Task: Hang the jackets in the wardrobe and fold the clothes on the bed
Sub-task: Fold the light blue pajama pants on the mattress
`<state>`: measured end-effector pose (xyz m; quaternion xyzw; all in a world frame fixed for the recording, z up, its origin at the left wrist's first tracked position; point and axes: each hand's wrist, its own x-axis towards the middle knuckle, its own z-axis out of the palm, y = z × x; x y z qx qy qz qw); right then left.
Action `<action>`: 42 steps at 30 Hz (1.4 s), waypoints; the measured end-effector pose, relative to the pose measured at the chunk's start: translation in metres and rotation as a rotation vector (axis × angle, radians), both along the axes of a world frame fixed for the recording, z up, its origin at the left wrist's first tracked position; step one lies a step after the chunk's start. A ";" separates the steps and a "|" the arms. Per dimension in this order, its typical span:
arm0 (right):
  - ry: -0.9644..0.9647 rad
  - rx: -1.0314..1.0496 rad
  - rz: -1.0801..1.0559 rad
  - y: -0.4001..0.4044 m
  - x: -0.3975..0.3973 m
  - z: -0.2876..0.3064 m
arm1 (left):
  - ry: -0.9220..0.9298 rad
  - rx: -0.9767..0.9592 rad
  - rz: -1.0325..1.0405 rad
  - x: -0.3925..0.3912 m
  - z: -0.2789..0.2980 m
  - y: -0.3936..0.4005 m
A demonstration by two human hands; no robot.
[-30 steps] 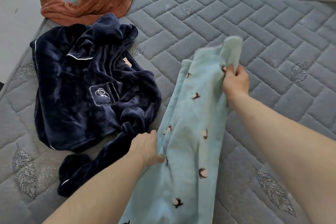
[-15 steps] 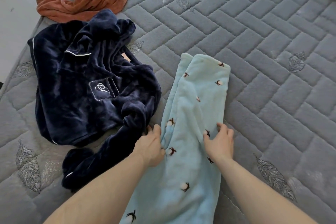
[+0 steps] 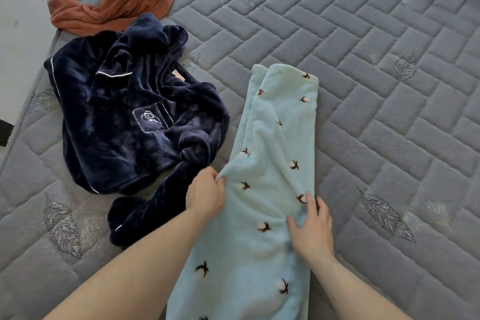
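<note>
The blue garment (image 3: 275,163) lies lengthwise on the mattress (image 3: 389,86), running from you toward its middle. Your left hand (image 3: 206,196) pinches a raised fold at its left edge; your right hand (image 3: 311,228) rests flat, fingers spread, on its right side. The navy robe (image 3: 117,117) beside it carries a stitched patch with a looping emblem, no readable words
</note>
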<state>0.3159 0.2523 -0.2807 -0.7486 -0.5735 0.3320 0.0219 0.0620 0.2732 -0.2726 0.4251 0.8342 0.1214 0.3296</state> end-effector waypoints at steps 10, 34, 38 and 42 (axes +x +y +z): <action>0.170 -0.204 -0.329 -0.120 0.004 0.022 | -0.184 -0.020 -0.049 -0.010 0.020 -0.124; 0.482 -0.588 -0.385 -0.360 0.035 0.021 | -0.707 -0.486 0.457 0.036 0.033 -0.436; 0.480 -0.621 -0.343 -0.384 0.040 0.036 | -0.784 -0.499 0.481 0.050 0.055 -0.458; 0.507 -0.639 -0.425 -0.395 0.051 0.061 | -0.813 -0.481 0.477 0.063 0.085 -0.467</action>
